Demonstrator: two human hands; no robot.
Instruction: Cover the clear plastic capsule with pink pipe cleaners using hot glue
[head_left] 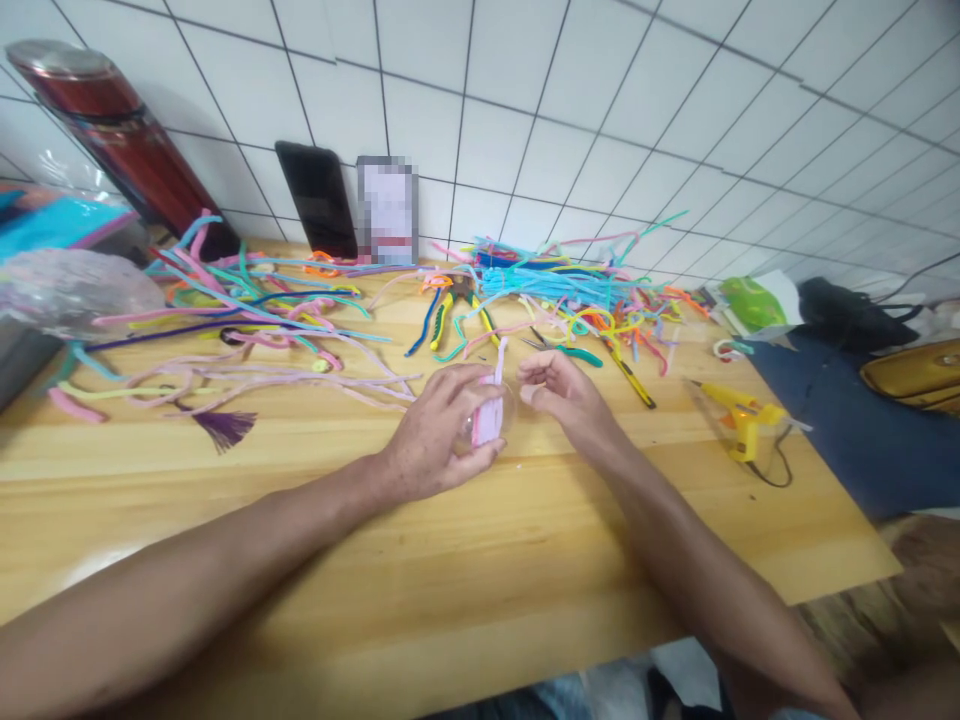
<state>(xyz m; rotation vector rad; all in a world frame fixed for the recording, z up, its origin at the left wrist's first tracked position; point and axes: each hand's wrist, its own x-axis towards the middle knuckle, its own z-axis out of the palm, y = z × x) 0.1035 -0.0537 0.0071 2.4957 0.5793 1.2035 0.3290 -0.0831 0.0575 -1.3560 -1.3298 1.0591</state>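
My left hand [442, 430] is closed round a small clear roll [504, 412] with a pink pipe cleaner [491, 415] wound on it, over the middle of the wooden table [450, 580]. One pink end sticks up past my fingers. My right hand [562, 392] is just to the right of the roll, fingers curled and pinched near it; what they hold, if anything, I cannot make out. Both forearms rest low across the table's front.
Heaps of coloured pipe cleaners [570, 290] and more pink strands [262, 375] cover the far half. Pliers [457, 305], scissors [562, 348], a yellow glue gun [742, 415], a purple tassel [223, 428], a red flask [120, 140] and a phone [319, 200] against the tiled wall.
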